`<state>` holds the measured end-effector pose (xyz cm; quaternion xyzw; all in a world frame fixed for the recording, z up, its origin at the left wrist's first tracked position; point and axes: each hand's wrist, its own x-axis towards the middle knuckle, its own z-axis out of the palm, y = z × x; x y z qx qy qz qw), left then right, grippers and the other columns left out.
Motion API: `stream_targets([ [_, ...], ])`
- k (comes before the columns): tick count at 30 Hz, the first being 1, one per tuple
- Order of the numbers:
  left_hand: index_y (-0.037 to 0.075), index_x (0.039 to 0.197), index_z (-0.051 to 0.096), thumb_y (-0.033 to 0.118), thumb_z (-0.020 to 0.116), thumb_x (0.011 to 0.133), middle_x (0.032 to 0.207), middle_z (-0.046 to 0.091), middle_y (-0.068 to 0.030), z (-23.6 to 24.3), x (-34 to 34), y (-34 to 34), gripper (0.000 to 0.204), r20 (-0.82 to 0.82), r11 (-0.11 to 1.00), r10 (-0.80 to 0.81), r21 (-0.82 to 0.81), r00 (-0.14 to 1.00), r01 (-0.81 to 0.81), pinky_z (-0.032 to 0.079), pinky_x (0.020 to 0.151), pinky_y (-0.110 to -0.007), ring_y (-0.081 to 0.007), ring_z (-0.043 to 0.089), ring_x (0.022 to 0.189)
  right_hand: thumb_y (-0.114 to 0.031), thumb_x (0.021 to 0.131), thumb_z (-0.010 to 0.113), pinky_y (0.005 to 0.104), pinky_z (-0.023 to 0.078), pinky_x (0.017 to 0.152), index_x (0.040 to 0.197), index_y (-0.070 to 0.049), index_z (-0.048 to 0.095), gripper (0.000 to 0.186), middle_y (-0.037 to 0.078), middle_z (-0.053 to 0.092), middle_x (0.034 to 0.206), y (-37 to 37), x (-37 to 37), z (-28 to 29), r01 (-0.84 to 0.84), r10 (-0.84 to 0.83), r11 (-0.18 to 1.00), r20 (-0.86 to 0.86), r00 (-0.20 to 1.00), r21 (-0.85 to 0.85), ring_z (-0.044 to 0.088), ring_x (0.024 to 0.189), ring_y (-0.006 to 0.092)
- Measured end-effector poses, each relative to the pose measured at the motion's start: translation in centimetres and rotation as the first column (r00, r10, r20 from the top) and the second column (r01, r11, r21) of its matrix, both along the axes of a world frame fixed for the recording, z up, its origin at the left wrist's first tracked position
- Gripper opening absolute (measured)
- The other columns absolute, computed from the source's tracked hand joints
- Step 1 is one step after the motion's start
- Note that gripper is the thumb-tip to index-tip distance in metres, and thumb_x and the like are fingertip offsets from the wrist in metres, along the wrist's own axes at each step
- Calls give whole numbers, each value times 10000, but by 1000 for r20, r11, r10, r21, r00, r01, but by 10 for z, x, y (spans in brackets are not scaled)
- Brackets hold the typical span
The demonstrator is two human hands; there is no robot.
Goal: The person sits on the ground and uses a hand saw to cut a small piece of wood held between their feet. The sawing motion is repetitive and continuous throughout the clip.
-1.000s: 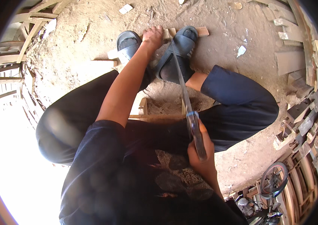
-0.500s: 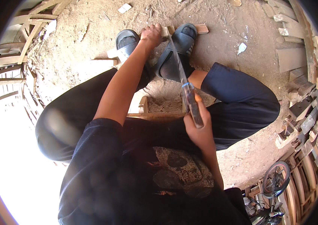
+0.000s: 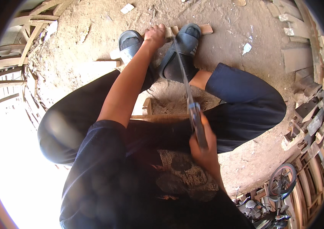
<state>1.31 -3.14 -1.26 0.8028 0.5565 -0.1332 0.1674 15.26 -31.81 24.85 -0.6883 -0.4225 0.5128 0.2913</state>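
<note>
My right hand (image 3: pixel 204 147) is closed around the dark handle of a handsaw (image 3: pixel 183 72), whose narrow blade points away from me. The blade's far tip meets a short strip of wood (image 3: pixel 207 29) lying crosswise between my feet, just left of the right sandal (image 3: pixel 185 42). My left hand (image 3: pixel 155 36) grips this strip beside the left sandal (image 3: pixel 130 44), its fingers curled over the far side. Both sandalled feet rest at the wood, the right one over it. The underside of the strip and my left thumb are hidden.
A low wooden seat edge (image 3: pixel 160 117) shows between my legs. Stacked wood offcuts (image 3: pixel 311 110) line the right side, with a wheel (image 3: pixel 282 182) and machine parts at lower right. Wooden frames (image 3: pixel 7 61) stand at left. Scraps lie on the dirt floor (image 3: pixel 223 49).
My right hand has drawn the handsaw back toward my body, so its handle sits lower. My left hand and the wood strip stay in place.
</note>
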Motion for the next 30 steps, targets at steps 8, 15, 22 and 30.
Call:
stream_targets([
  [8,17,1211,437,524,654,798,1187,555,-200,0,9,-1,688,47,1000,11,-27,999,-10,424,923,-457,-348,536,1136,44,751,457,273,453,796,1351,38,403,602,217,606,1080,35,5,-43,-14,14,1000,11,1000,-27,606,877,214],
  [15,7,1202,445,561,669,766,1186,553,-215,-1,4,0,741,38,1000,20,11,999,-21,421,940,-471,-360,530,1135,29,744,494,249,450,796,1325,49,427,585,194,622,994,12,4,-31,28,-27,999,-41,999,23,610,895,162],
  [22,-4,1216,435,556,684,747,1185,562,-220,1,-3,4,771,-5,999,26,-40,1000,-27,426,933,-485,-374,535,1129,-15,742,525,347,497,717,1345,30,395,618,223,600,829,27,4,-51,32,-31,999,-26,999,19,655,747,300],
  [30,12,1148,441,436,682,760,1170,563,-232,5,10,5,622,0,1000,8,-29,1000,-8,411,950,-494,-388,530,1130,-13,734,497,367,506,728,1360,24,373,640,253,606,826,79,4,-97,54,-52,997,-40,998,48,641,755,390],
])
